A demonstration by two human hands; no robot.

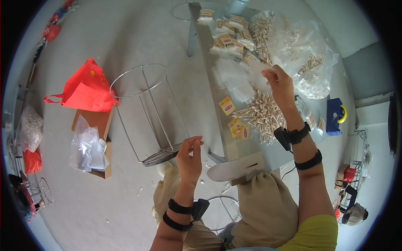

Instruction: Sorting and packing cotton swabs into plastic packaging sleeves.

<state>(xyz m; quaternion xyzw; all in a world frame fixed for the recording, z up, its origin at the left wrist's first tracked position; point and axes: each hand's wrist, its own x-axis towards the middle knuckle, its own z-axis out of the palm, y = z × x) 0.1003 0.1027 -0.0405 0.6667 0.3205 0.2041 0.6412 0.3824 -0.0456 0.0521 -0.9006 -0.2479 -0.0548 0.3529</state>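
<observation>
My right hand (278,83) is over the table, its thumb and fingers pinched on a small clear plastic bag (257,73). Under and beside it lie more flat clear bags (234,81) and a loose heap of cotton swabs (264,117). Left of the table edge, my left hand (190,161) is raised near the wire stool frame (155,111). Its fingers are curled with the tips close to the thumb; whatever they may hold is too small to make out. Yellow printed cards (227,106) lie by the table's left edge, near the swabs.
Filled swab packets (228,42) and a large clear bag of swabs (301,54) cover the far table. A blue box with a yellow handle (334,118) stands at right. On the floor are a red bag (88,90) and a cardboard box (108,161) with clear bags.
</observation>
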